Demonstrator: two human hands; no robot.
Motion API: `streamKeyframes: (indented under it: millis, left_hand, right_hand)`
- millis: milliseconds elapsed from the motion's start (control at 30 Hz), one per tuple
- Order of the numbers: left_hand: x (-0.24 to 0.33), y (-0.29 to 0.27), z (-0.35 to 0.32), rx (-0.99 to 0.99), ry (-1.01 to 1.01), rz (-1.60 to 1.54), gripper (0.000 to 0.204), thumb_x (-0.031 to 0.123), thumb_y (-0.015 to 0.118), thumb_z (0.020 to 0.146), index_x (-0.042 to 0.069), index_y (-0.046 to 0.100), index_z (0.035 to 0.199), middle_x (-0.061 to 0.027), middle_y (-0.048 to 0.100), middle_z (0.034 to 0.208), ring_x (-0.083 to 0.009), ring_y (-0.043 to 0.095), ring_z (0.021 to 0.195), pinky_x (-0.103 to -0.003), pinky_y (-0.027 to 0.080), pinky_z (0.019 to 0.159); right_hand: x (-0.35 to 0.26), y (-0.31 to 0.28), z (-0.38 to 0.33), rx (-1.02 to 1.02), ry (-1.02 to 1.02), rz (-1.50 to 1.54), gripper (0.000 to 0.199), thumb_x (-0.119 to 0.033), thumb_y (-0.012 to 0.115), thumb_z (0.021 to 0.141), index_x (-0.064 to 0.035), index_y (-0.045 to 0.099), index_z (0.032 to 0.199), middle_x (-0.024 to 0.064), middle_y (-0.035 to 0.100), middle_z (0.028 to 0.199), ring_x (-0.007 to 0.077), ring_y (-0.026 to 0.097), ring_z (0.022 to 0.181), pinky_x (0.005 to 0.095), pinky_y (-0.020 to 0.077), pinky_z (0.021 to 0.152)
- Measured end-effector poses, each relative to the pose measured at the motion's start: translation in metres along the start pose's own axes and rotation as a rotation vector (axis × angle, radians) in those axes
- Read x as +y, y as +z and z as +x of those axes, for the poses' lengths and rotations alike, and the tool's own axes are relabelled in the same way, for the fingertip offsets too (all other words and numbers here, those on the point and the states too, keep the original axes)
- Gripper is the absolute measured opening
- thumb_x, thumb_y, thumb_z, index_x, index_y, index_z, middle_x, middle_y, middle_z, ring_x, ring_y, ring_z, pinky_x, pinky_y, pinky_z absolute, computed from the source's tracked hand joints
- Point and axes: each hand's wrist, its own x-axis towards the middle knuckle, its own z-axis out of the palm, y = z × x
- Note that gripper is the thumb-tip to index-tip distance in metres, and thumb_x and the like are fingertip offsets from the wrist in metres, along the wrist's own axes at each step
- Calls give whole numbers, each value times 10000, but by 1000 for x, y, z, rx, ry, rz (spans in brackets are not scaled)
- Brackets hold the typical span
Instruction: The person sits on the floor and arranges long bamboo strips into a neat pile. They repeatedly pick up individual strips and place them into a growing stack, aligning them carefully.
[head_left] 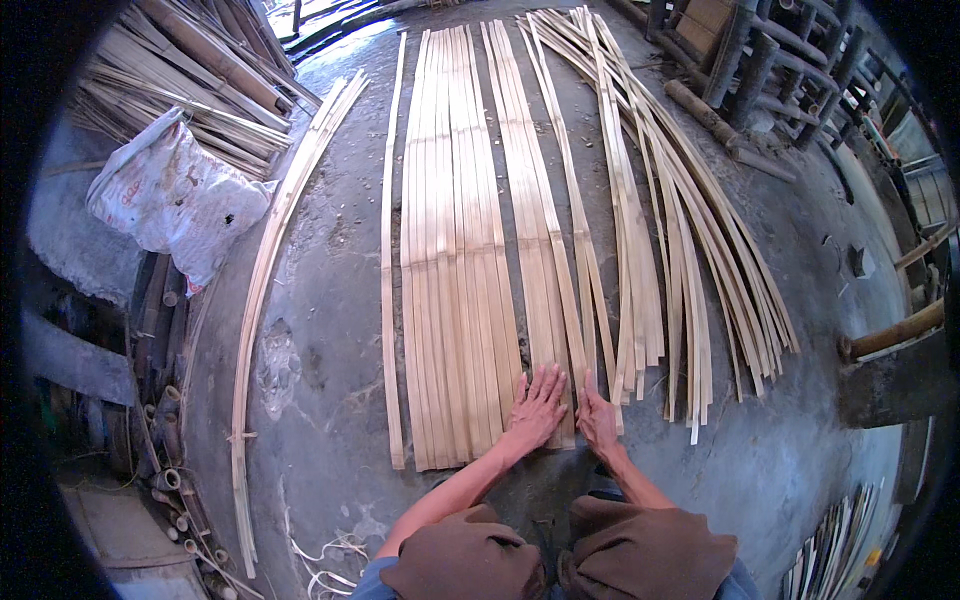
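Long, pale split bamboo strips (455,300) lie side by side on the floor, running away from me. A narrower group of bamboo strips (540,310) lies to their right, across a thin gap. My left hand (538,408) is flat on the near ends of this narrower group, fingers spread. Just right of it, my right hand (598,415) stands on edge, closed at the near end of a loose bamboo strip (590,345). Its index finger points forward along the strip; the other fingers are partly hidden.
A fanned pile of bamboo strips (690,260) lies at right. Single strips (393,300) and a tied bundle (270,250) lie at left. Beyond are a white sack (180,190), stacked bamboo (200,60), a pole frame (770,70) and thin strips (835,540) at lower right.
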Motion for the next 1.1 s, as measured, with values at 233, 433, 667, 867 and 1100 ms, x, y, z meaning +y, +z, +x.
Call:
streamKeyframes:
  millis: [233,433,667,867,1100]
  left_hand:
    - [-1,-7,11,5,19,-17,653,397,414,1010,95,237,1562,-101,152,1644,-288,56,1530,-520,25,1210]
    - [0,-7,11,63,29,-65,632,387,446,1003,89,297,1540,-103,190,1632,-309,113,1517,-532,59,1209]
    - [-2,-2,8,72,16,-37,671,403,470,989,110,262,1556,-95,179,1637,-290,79,1526,-513,45,1211]
    - [-1,-3,12,58,14,-64,666,390,480,984,97,277,1547,-98,193,1633,-287,92,1524,-502,53,1217]
    - [0,-3,12,55,28,-120,610,356,447,1002,56,316,1517,-128,213,1620,-319,140,1511,-477,87,1221]
  right_hand:
    - [-22,-14,7,80,-116,-169,472,-220,525,1024,-110,422,1472,290,634,959,345,667,835,388,508,729]
    - [-27,-20,9,46,-134,-248,516,-237,548,991,-91,408,1465,311,628,915,481,627,824,484,494,700]
    - [-34,-24,9,-2,-124,-266,529,-269,539,985,-91,408,1465,302,636,870,477,635,817,532,489,697]
    - [-27,-26,10,-22,-97,-405,500,-303,563,983,-128,453,1438,277,616,778,464,621,752,526,458,639]
    - [-28,-27,11,-63,-66,-519,500,-342,548,984,-118,460,1423,253,644,770,457,632,733,539,482,642]
